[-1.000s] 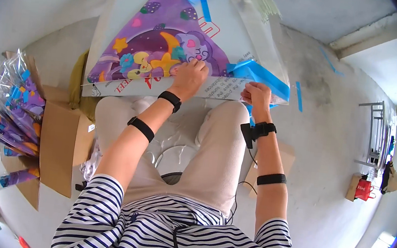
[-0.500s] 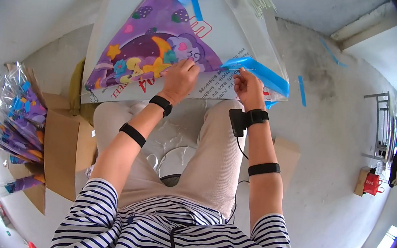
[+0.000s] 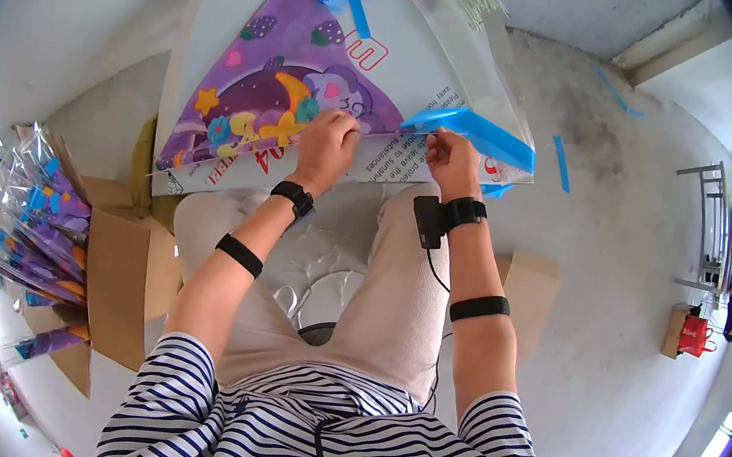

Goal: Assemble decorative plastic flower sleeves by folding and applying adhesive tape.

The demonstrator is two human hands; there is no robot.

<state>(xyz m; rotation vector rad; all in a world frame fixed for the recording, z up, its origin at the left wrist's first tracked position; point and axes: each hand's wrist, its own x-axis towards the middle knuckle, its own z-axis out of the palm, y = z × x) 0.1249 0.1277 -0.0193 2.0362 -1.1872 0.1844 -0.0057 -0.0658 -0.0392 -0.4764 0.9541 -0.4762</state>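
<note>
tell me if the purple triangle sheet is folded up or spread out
Spread out: the purple triangle sheet lies across the white board, its moon-and-star print in view.

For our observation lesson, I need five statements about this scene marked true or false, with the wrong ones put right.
1. The left hand is at the lower edge of the purple triangular sheet. True.
2. The right hand is inside the cardboard box. False: the right hand is near the blue strip at the right of the white board.
3. The cardboard box stands on the person's left. True.
4. The red bag is on the person's left. False: the red bag is on the right.
5. The person's sleeves are striped. True.
</note>
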